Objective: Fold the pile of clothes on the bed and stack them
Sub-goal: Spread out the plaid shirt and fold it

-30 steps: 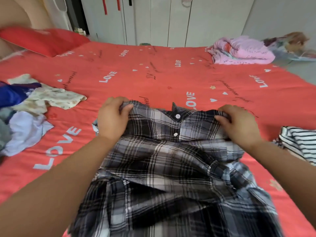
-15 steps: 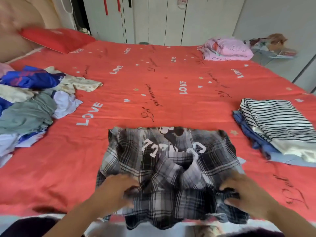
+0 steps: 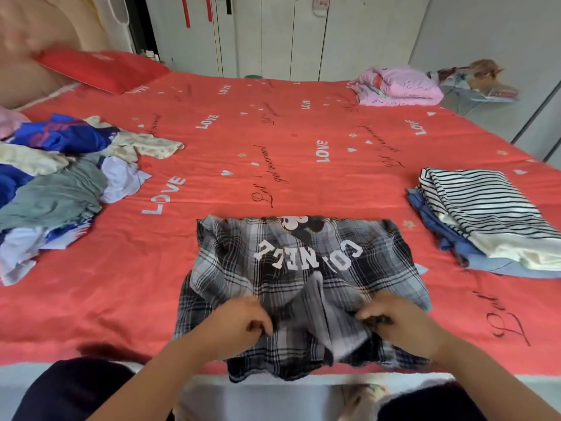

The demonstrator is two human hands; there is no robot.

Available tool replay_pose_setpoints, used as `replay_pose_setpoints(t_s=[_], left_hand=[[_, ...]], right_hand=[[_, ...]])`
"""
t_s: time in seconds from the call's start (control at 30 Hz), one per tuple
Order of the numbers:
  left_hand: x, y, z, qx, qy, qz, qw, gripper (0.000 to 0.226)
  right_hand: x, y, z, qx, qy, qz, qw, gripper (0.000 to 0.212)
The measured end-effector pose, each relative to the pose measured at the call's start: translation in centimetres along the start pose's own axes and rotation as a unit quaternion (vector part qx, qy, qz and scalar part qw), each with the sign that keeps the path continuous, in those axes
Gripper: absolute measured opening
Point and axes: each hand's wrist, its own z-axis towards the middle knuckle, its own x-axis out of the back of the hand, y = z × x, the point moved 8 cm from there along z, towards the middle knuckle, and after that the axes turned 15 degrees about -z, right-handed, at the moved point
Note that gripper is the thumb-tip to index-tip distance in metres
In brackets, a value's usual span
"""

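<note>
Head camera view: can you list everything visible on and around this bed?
plaid shirt: one, black, grey and white, bed's near edge, middle
unfolded clothes pile: one, blue, cream, grey-green, white, bed's left side
folded stack: one, striped top over cream and blue, bed's right side
pillow: one, red, far left corner
blanket bundle: one, pink, far right corner
bedsheet: one, red with LOVE print, covering bed
wardrobe: one, white, behind bed
left hand: one, gripping plaid shirt's near part
right hand: one, gripping plaid shirt's near part

Left hand and right hand are bare; dark clothing covers the legs.
</note>
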Motion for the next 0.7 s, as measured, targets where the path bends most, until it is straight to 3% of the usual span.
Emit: replay_pose_setpoints(t_s=[0.07, 0.13, 0.3, 0.47, 0.57, 0.7], left_hand=[[-0.7, -0.7, -0.3, 0.027, -0.091, 0.025, 0.995, 0.031], [0.2, -1.2, 0.3, 0.064, -0.115, 0.024, 0.991, 0.030], [6.5, -0.5, 4.8, 0.055, 0.063, 0.016, 0.996, 0.024], [10.1, -2.9, 9.3, 0.082, 0.144, 0.053, 0.985, 0.038], [11.0, -5.9, 11.6, 0.114, 0.142, 0.135, 0.974, 0.049], [11.0, -10.3, 13.5, 0.194, 0.058, 0.266, 0.943, 0.060]], right_hand=[[-0.3, -0.2, -0.4, 0.019, -0.109, -0.043, 0.993, 0.055], [-0.4, 0.1, 0.2, 0.018, -0.160, -0.084, 0.983, 0.058], [2.8, 2.9, 5.2, -0.094, -0.022, -0.053, 0.994, 0.043], [5.1, 6.4, 9.7, -0.168, 0.081, -0.074, 0.980, 0.042], [6.0, 8.5, 11.7, -0.198, 0.110, -0.132, 0.965, 0.043], [5.5, 11.4, 14.0, -0.236, 0.052, -0.260, 0.935, 0.044]])
